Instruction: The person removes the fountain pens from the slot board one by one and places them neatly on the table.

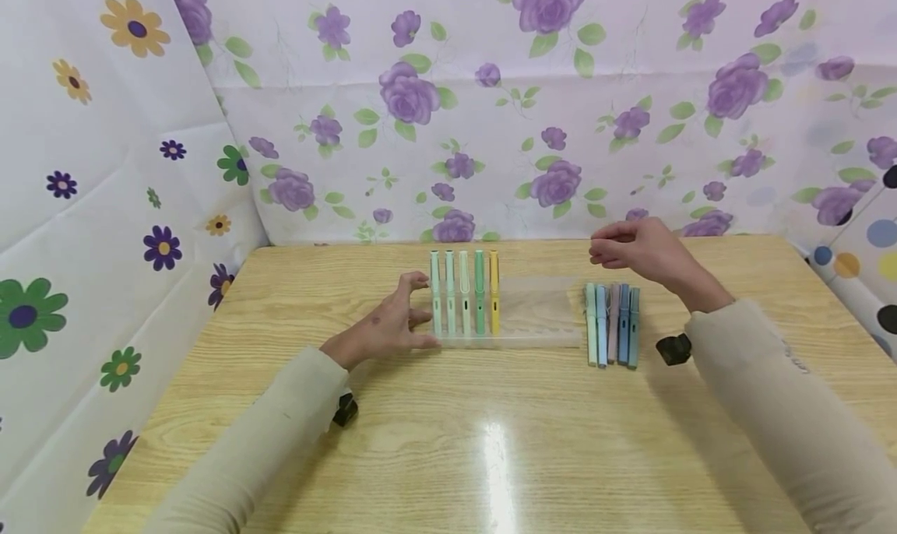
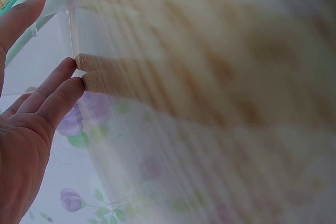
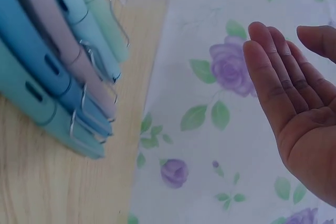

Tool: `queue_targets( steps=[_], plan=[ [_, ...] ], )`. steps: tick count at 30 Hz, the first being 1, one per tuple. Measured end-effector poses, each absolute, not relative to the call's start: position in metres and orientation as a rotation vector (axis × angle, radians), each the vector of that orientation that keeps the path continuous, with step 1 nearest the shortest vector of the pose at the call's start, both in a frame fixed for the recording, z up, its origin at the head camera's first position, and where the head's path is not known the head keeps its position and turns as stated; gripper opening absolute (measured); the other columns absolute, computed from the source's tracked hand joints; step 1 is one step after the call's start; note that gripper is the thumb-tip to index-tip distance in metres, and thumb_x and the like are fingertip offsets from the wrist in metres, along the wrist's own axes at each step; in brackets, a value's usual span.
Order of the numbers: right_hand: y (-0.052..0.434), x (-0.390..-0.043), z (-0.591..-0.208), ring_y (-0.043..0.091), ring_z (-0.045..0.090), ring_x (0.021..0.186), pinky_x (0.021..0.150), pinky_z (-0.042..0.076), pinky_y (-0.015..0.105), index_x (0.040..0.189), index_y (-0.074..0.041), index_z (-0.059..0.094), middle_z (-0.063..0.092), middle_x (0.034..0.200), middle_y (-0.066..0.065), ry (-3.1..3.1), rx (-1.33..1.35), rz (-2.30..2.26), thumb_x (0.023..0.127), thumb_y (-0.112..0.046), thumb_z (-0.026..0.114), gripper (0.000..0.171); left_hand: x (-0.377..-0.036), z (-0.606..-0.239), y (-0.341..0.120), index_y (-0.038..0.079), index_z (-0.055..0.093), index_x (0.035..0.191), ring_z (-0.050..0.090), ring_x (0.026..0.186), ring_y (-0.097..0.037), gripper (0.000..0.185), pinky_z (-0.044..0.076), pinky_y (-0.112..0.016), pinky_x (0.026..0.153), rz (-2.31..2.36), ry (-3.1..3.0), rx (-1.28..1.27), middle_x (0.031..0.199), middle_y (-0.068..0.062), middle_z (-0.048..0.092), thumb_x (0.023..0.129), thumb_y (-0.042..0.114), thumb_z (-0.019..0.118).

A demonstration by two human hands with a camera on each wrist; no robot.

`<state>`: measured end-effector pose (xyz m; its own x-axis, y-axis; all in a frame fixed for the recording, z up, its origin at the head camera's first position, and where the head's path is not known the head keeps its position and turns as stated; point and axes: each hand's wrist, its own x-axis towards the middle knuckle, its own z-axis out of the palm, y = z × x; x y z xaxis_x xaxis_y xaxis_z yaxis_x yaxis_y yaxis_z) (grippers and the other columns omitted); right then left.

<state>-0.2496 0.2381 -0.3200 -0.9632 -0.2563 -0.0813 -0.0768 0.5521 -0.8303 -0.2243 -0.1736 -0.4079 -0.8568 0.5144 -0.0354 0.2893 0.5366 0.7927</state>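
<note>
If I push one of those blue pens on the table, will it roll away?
Probably not far. Each of the loose pens has a wire clip, which should stop it rolling. They lie touching side by side, so neighbours likely shift too. The wooden table looks shiny, so sliding seems likely.

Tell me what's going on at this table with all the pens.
A person sits at a wooden table. The left hand touches the left end of a clear plastic tray holding five pastel green and yellow pens. The right hand hovers empty above five loose blue, teal and mauve pens lying beside the tray.
</note>
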Motion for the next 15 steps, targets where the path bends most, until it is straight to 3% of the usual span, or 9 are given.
queue_targets(
  steps=[15],
  plan=[
    [0.201,-0.249,-0.318,0.022,0.069,0.101,0.089,0.056,0.033,0.129,0.001,0.061,0.07,0.116,0.017,2.603,-0.393,-1.364,0.101,-0.028,0.063,0.041,-0.223,-0.408,-0.173,0.019,0.012,0.149,0.056,0.127,-0.031,0.098,0.047,-0.049,0.101,1.225,2.5,0.662,0.16,-0.015,0.018,0.083,0.02,0.084]
  ],
)
